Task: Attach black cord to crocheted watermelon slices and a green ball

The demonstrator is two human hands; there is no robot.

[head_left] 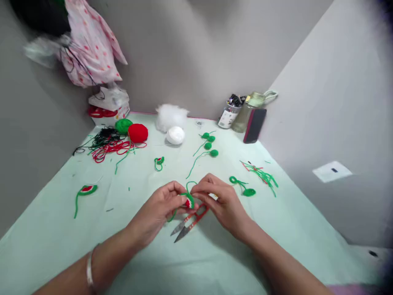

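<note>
My left hand point(161, 209) and my right hand point(219, 200) meet at the middle of the pale green table point(61, 246). Together they pinch a small crocheted piece point(188, 200), red with a green edge, and a green yarn tail loops up from it. A pair of red-handled thread snips point(190, 223) lies on the table just below my fingers, blades pointing toward me. My right hand seems to rest on their handle end.
Red point(138, 132), green point(123, 125) and white point(175, 135) yarn balls, loose stuffing point(171, 116) and tangled threads point(106, 145) lie at the back left. Small green crocheted bits point(209, 145), yarn scraps point(260, 174), a finished slice point(87, 189), a pen cup point(229, 112), a bottle point(245, 112) and a phone point(254, 125) are around.
</note>
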